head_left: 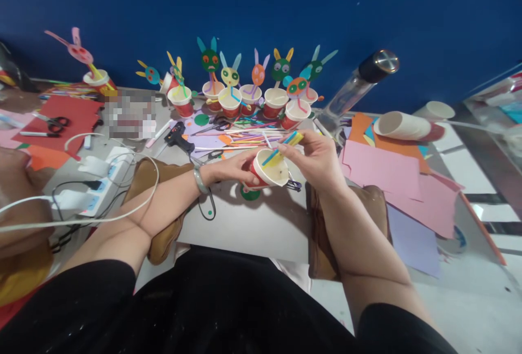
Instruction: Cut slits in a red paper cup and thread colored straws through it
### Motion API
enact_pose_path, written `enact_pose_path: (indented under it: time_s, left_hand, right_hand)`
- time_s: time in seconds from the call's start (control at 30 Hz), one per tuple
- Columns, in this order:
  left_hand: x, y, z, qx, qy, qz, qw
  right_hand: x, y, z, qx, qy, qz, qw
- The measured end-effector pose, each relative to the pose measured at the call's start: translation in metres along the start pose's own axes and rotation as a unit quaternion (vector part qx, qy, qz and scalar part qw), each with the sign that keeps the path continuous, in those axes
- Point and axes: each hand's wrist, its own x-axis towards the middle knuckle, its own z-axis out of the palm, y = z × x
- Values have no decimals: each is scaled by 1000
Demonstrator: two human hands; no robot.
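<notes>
A red-and-white paper cup (pixel 271 168) is tilted in front of me, its mouth facing up toward the camera. Wrapped round its left side, my left hand (pixel 236 170) grips the cup. My right hand (pixel 316 159) pinches blue and yellow craft sticks (pixel 281 150) at their upper part, with their lower ends inside the cup. Just right of the cup lies a dark clip-like object (pixel 293 185), partly hidden. Under the cup shows a green paper circle (pixel 250 193).
Behind stand several paper cups (pixel 230 103) bearing paper rabbit heads. A glue gun (pixel 179 136) and scissors (pixel 220 124) lie left of centre. A glass bottle (pixel 348 90) leans right, near pink paper sheets (pixel 379 169). At left, a power strip (pixel 106 180) trails cables across my forearm.
</notes>
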Motion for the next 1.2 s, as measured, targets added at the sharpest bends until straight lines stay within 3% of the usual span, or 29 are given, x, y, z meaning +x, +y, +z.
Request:
enact_pose_path:
  time_s: [0.37, 0.73, 1.2]
  left_hand:
    - [-4, -3, -2, -18, 51, -20, 998]
    - [-2, 3, 0, -39, 48, -23, 998]
    - [-2, 2, -17, 8, 25, -21, 999]
  right_hand:
    - [-4, -19, -11, -98, -76, -64, 990]
    - [-18, -16, 2, -119, 20, -100, 988]
    - [-34, -33, 16, -124, 8, -203, 971]
